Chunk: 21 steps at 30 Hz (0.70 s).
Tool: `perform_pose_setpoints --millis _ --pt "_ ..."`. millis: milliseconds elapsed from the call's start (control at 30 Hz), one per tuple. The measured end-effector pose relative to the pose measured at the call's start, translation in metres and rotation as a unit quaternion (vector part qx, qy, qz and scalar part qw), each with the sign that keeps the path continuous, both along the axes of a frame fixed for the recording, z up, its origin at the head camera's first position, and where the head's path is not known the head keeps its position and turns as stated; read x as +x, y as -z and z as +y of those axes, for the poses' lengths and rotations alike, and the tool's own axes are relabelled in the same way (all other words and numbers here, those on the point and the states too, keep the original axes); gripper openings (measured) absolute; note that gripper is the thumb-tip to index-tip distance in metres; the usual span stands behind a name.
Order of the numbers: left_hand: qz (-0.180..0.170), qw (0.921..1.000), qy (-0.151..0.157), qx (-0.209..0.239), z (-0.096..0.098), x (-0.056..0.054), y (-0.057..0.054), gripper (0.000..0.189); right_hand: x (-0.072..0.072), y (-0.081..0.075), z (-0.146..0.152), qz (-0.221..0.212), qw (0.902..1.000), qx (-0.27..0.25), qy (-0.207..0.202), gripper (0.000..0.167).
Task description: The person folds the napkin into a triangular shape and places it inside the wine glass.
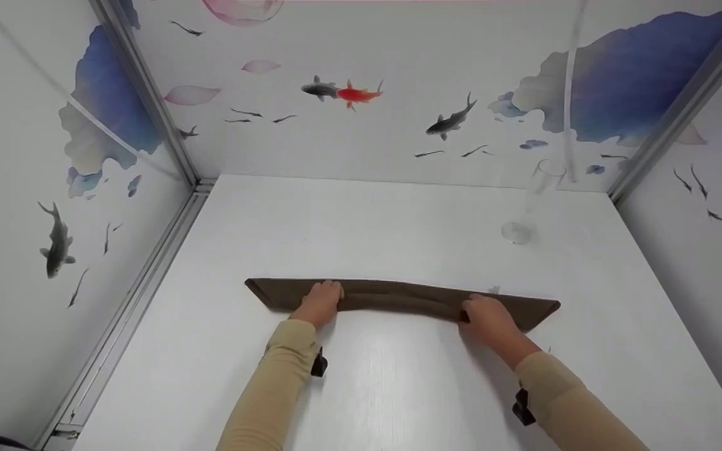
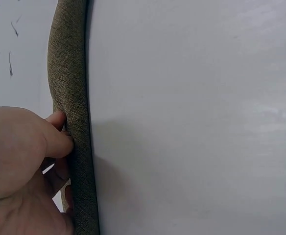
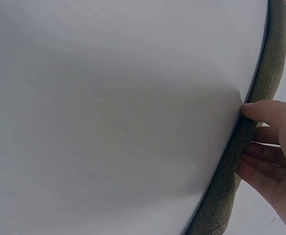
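A brown cloth (image 1: 392, 299), folded or rolled into a long narrow strip with slanted ends, lies crosswise on the white table. My left hand (image 1: 319, 305) pinches its near edge left of the middle. In the left wrist view, thumb and fingers close on the thick rounded edge of the cloth (image 2: 67, 58). On the right part of the strip, my right hand (image 1: 490, 318) grips the same edge. Its thumb presses the near side of the roll in the right wrist view, with the other fingers bent behind the cloth (image 3: 275, 44). Between the hands the strip bows slightly.
A clear, tall glass (image 1: 516, 233) stands beyond the cloth at the back right of the table (image 1: 373, 388). White panels (image 1: 367, 144) printed with fish and blue leaf shapes enclose the back and both sides, with a metal rail (image 1: 129, 307) along the left edge.
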<state>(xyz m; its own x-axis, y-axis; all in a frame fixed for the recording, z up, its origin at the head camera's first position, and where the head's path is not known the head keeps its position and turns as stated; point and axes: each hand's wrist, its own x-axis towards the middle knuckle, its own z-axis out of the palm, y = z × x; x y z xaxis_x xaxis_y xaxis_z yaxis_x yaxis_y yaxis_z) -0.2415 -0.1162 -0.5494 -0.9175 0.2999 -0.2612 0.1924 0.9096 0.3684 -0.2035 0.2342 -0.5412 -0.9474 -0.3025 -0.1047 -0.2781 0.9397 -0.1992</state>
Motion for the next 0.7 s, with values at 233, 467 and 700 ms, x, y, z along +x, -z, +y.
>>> perform_pose_setpoints --millis 233,467,700 --pt "0.029 0.9990 0.018 -0.028 0.002 0.011 -0.006 0.014 0.005 0.005 0.007 0.063 0.9957 0.032 -0.059 0.016" --pt "0.051 0.9950 0.038 -0.077 0.005 0.016 -0.011 0.044 0.006 0.004 0.013 0.091 0.9909 0.047 -0.088 0.017" --pt "0.075 0.9909 0.044 -0.103 0.006 0.014 -0.006 0.048 -0.001 0.006 0.012 0.071 0.9950 0.016 -0.068 0.011"
